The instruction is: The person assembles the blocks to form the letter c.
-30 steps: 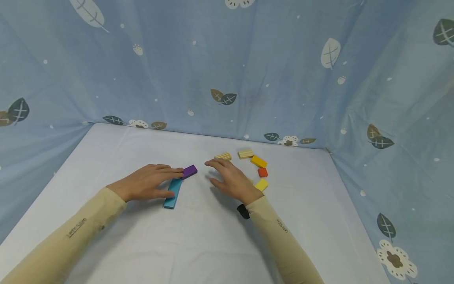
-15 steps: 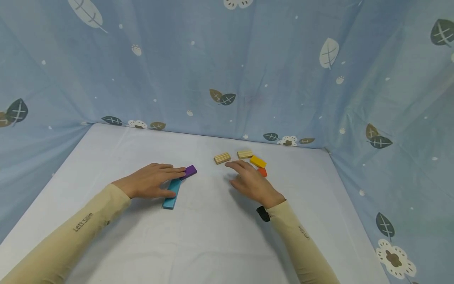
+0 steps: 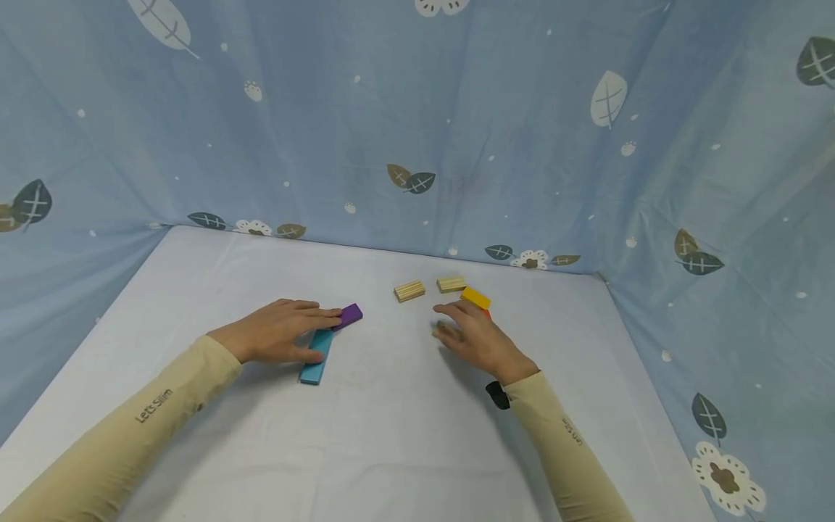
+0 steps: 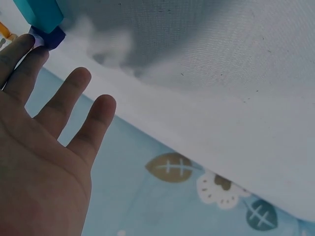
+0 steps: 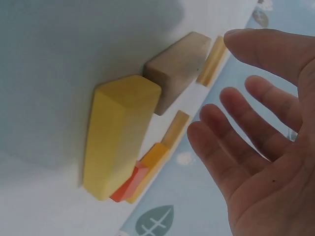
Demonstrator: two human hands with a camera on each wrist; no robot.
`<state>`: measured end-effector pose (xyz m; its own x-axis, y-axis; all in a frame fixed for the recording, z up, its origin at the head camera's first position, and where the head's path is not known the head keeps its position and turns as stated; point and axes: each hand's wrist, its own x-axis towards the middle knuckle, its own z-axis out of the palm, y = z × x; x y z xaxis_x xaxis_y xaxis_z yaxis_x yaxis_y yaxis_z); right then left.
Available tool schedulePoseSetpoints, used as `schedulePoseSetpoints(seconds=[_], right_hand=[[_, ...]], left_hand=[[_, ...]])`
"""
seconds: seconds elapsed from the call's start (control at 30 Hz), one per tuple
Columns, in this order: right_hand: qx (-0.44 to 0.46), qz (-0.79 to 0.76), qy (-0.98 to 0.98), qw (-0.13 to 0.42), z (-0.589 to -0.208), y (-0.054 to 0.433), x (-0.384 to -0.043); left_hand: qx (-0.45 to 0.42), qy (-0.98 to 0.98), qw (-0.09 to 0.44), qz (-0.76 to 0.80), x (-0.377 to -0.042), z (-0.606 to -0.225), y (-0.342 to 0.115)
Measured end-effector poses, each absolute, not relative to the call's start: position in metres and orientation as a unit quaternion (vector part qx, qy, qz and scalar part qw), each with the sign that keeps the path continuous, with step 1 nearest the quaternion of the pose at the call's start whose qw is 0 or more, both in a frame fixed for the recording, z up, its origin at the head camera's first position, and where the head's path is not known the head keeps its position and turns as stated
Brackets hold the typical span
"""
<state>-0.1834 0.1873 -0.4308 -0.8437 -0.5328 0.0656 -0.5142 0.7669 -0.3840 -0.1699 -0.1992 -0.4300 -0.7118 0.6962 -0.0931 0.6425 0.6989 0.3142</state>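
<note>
My left hand (image 3: 277, 332) lies with extended fingers on a purple block (image 3: 349, 316), its thumb on a long teal block (image 3: 316, 361). The two blocks meet end to end at an angle; in the left wrist view the hand's palm side (image 4: 44, 162) shows below them. My right hand (image 3: 485, 344) is low over the table with fingers and thumb spread. In the right wrist view a plain wooden block (image 5: 179, 69) lies just ahead of the gap between thumb and fingers. Beside it is a yellow block (image 5: 118, 132), hidden under the hand in the head view.
Two striped wooden blocks (image 3: 409, 291) lie toward the back of the white table (image 3: 372, 435). An orange-yellow block (image 3: 475, 297) sits near them, and a red block (image 5: 130, 182) is mostly covered by the right hand. A blue patterned curtain (image 3: 313, 145) closes off the back and sides.
My right hand has moved right, away from the teal and purple blocks, to the plain wooden block, covering the yellow and most of the red one. The left hand has barely shifted.
</note>
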Motion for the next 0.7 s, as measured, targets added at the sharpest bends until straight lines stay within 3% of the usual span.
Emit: schedulePoseSetpoints(seconds=[0.7], right_hand=[[-0.264,-0.176,0.947,0.055,-0.442,0.189,-0.184]], left_hand=[[0.362,0.918,0.106,0.124,-0.176,-0.432,-0.198]])
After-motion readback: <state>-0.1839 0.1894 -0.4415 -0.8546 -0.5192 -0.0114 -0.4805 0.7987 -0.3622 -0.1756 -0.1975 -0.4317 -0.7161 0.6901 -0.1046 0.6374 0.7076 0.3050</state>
